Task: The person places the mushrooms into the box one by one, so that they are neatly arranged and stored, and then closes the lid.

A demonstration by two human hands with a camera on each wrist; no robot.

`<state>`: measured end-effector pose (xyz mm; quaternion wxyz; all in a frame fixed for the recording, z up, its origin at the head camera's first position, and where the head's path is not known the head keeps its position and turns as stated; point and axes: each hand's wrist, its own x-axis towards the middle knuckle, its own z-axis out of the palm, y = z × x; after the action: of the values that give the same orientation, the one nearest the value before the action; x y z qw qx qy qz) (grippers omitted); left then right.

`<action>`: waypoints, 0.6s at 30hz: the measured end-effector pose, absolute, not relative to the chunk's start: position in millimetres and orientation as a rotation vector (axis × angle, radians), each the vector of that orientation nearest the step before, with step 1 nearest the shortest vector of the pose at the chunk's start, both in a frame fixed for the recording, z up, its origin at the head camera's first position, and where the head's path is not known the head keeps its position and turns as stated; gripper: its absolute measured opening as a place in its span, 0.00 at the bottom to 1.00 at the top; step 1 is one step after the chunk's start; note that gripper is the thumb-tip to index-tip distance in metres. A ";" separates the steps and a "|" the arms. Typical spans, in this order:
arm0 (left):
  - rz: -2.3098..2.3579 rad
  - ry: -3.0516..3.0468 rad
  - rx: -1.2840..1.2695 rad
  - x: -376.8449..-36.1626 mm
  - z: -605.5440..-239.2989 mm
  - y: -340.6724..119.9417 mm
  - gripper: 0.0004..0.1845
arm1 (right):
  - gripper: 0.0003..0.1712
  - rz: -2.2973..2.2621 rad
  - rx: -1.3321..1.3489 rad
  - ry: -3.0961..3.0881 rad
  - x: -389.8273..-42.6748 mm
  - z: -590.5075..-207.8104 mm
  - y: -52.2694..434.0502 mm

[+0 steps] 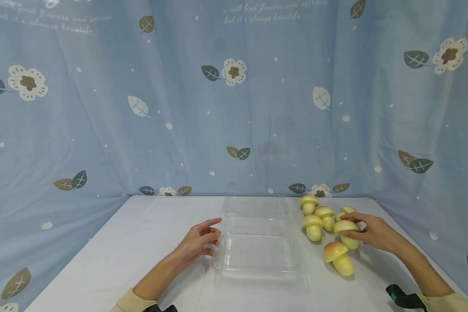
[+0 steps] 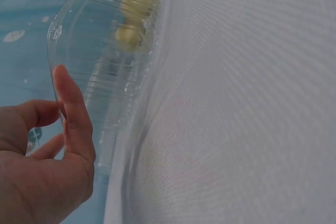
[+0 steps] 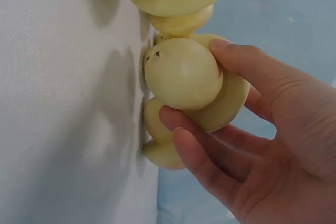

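A clear plastic box [image 1: 257, 253] with its lid [image 1: 256, 206] folded back lies on the white table. My left hand [image 1: 200, 242] is at the box's left side, fingers loosely bent. In the left wrist view, the fingers of the left hand [image 2: 60, 145] lie by the clear rim [image 2: 51, 51]; whether they press on it I cannot tell. My right hand [image 1: 374, 232] holds a yellow mushroom [image 1: 345, 226] by its cap, thumb on one side and fingers on the other. Seen from the right wrist, the mushroom [image 3: 184, 74] turns its rounded stem end to the camera.
Several more yellow mushrooms lie right of the box, among them one with an orange-tinged cap [image 1: 337, 258] at the front and one [image 1: 309, 203] at the back. A blue patterned curtain [image 1: 273, 108] hangs behind and beside the white table [image 1: 140, 242].
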<state>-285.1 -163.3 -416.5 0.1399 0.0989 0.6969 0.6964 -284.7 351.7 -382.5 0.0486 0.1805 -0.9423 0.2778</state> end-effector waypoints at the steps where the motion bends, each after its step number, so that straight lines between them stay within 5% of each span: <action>1: 2.009 2.017 0.287 -285.1 -416.2 -163.4 0.33 | 0.31 0.849 0.542 -2.871 -284.6 -381.5 351.1; 18: 1.998 2.012 0.300 -284.7 -414.5 -163.1 0.34 | 0.32 0.947 0.517 -2.822 -279.3 -352.4 331.0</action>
<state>-284.7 -163.1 -414.5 0.1445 0.1042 0.6983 0.6933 -279.3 331.0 -352.4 0.0604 0.1710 -0.9324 0.3128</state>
